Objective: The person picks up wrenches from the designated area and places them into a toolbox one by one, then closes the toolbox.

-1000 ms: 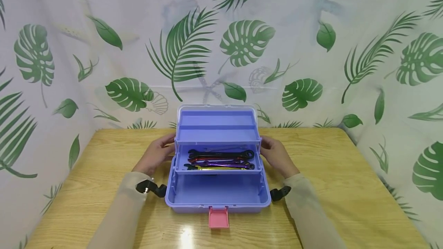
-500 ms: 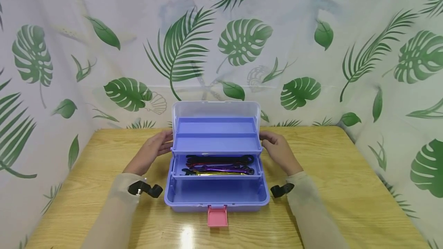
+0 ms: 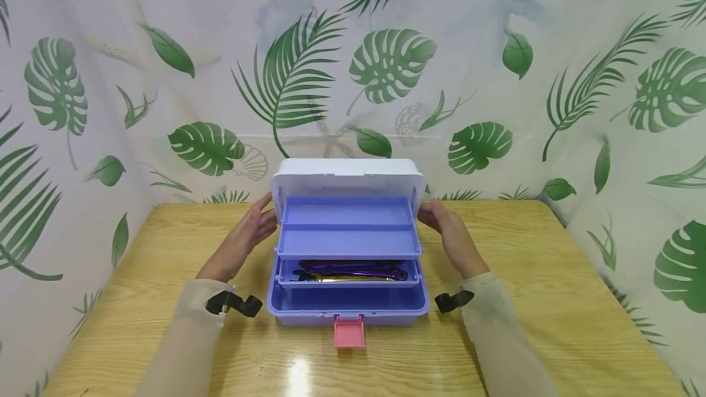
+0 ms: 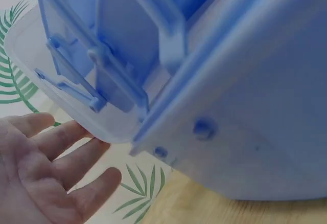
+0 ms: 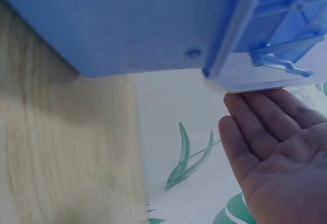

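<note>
A lavender-blue toolbox (image 3: 309, 320) stands on the table with its whitish lid (image 3: 349, 167) raised and leaning forward over two stepped trays. In the upper tray (image 3: 349, 241) no tools show. Several wrenches (image 3: 358, 272), purple, yellow and dark, lie in the lower tray, partly hidden by the upper one. A pink latch (image 3: 349, 333) hangs down at the front. At the box's left my left hand (image 3: 237, 244) reaches behind the lid, fingers extended against its edge in the left wrist view. My right hand (image 3: 453, 238) mirrors it, straight fingertips at the lid's rim (image 5: 255, 88).
The wooden table (image 3: 524, 274) extends on both sides of the box. Behind it hangs a white curtain (image 3: 496, 109) with green leaf prints. Hinged tray arms (image 4: 97, 55) run along the box's side. Black wrist mounts (image 3: 234, 303) sit over the sleeves.
The lid has swung up and forward from behind. Both trays have folded downward and back, covering more of the wrenches. My hands have followed the lid along its sides.
</note>
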### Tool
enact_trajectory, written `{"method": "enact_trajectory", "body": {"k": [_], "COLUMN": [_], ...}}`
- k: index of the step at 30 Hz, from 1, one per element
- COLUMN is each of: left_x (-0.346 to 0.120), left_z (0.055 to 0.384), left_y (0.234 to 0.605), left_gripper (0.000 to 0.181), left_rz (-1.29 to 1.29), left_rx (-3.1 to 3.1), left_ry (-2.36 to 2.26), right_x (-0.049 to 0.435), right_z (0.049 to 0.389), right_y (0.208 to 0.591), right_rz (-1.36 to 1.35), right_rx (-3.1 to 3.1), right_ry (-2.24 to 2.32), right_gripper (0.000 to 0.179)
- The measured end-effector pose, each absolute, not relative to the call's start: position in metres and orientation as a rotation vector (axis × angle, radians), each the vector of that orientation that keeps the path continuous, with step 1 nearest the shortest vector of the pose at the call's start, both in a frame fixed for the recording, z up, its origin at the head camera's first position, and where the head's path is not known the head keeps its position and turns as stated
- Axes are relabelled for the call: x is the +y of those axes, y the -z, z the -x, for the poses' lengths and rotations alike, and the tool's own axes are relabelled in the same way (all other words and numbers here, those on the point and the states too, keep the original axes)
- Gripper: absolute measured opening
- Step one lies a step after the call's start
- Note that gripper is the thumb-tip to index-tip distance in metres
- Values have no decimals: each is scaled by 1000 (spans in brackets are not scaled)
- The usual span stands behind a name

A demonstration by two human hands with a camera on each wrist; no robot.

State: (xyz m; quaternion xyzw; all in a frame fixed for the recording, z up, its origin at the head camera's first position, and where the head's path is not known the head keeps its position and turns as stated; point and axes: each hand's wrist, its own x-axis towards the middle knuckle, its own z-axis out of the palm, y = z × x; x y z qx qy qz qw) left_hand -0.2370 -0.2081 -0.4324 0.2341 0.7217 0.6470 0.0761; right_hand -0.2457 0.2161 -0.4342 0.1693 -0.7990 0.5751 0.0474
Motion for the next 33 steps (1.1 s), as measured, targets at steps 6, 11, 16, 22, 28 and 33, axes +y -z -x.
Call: {"method": "enact_trajectory", "body": {"k": [6, 11, 16, 22, 28, 33], "left_x": [-204, -198, -186, -182, -183, -179], "left_z": [233, 228, 223, 220, 219, 220], "left_y": [424, 412, 401, 402, 409, 417], "left_gripper": [50, 59, 68, 77, 83, 91], "left_rz": [-719, -611, -447, -387, -482, -565], "left_rx": [2177, 2257, 2344, 2442, 2437, 2476], "left_ry": [-1921, -1866, -1802, -1674, -1663, -1582], "right_x": [217, 219, 216, 214, 221, 228], "right_z": [235, 229, 227, 222, 220, 223], "right_y": [421, 404, 393, 394, 401, 411], "right_rz": [-524, -512, -453, -421, -608, -710], "right_rx": [-2433, -2490, -2601, -2694, -2645, -2623], "right_ry": [-1969, -1977, -1782, -1549, -1580, -1560], "right_gripper": [74, 77, 64, 44, 56, 57]}}
